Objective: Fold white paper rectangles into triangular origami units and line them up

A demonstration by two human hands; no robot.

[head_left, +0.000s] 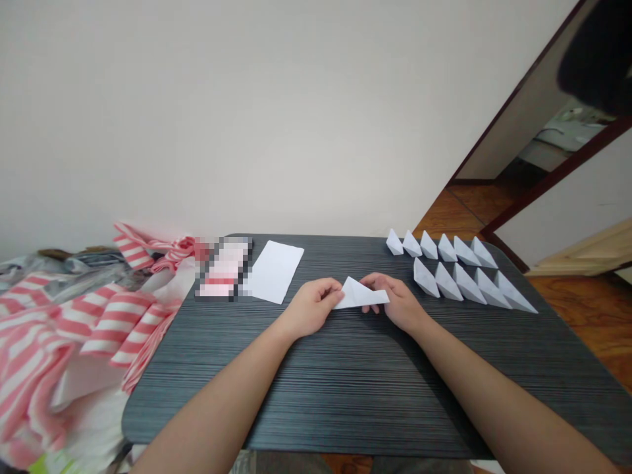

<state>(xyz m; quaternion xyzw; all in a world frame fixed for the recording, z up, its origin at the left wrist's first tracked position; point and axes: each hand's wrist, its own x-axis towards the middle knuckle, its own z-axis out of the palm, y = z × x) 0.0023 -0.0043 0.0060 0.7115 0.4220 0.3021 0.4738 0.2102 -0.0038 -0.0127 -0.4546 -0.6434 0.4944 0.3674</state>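
A folded white paper [356,294], peaked in the middle with a straight lower edge, is held just above the dark table. My left hand [312,306] pinches its left end between thumb and fingers. At its right end, my right hand [395,301] has its fingers curled behind the paper. Two rows of folded white paper boats stand to the right of my hands, a back row [447,248] and a front row [461,283]. Left of my hands lies a stack of white paper sheets [276,271].
The dark wood-grain table [345,395] stands against a pale wall [276,118]. A blurred-out rectangular item [224,268] lies beside the sheets. Red-and-white striped cloth [113,322] is heaped along the table's left edge. Wooden floor [597,316] and a doorway show on the right.
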